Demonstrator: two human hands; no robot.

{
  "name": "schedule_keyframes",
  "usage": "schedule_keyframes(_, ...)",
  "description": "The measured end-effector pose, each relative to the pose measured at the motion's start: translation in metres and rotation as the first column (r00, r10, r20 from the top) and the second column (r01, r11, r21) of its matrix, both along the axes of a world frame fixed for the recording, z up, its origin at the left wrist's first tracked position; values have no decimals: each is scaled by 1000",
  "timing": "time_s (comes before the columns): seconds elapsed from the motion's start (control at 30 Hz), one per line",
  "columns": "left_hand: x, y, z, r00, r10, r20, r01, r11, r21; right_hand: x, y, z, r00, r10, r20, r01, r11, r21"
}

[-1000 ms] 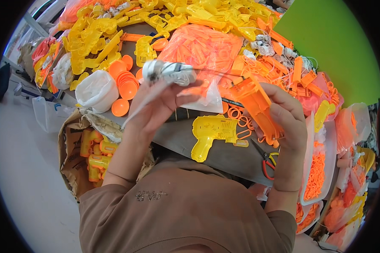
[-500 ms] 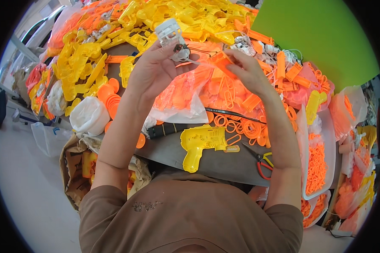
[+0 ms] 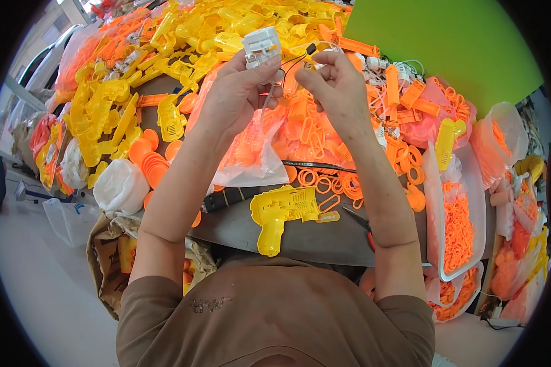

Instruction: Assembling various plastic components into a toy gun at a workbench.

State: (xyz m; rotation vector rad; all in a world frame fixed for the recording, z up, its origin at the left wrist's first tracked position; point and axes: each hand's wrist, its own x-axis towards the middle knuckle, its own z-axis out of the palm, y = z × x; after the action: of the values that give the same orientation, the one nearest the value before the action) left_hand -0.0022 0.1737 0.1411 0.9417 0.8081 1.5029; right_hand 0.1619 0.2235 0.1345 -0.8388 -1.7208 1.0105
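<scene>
So the person's left grip (image 3: 242, 88) is closed around a white plastic unit (image 3: 261, 46), thumb over its lower part, with the thing poking up past the fingers. A couple of thin dark wires (image 3: 296, 63) run off it toward the right grip (image 3: 337, 88), where a small black piece (image 3: 311, 48) sits just above the fingertips. That right grip is curled with thumb and index close together, but it's pretty cluttered there, so I can't really tell if they're pinching anything. Below and between the grips, a yellow pistol-shaped shell (image 3: 281, 205) lies hollow side up on the dark surface (image 3: 239, 231). Beyond both grips there's a big heap of yellow shells (image 3: 245, 18), and right of the right grip, a clear bin (image 3: 433, 226) of small orange parts (image 3: 459, 238).
</scene>
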Motion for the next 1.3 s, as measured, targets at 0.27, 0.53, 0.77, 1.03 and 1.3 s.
schedule_keyframes(0.27,-1,22,20,984,14,-178,-14,1000,4,-12,35,28,970,77,-232,-112,983,-144)
schedule_keyframes(0.53,-3,71,63,974,54,-221,-33,995,99,-20,77,70,724,249,-644,-415,902,-118)
schedule_keyframes(0.77,-3,28,45,936,55,-347,-30,997,76,13,27,43,697,421,-581,-573,814,-98)
schedule_keyframes(1.03,15,-50,-70,735,-305,-605,261,951,-163,57,-80,-82,937,180,-298,-334,709,-622)
schedule_keyframes(1.3,24,-93,-76,510,-219,-832,228,967,-115,71,-113,-111,813,345,-469,-565,271,-780)
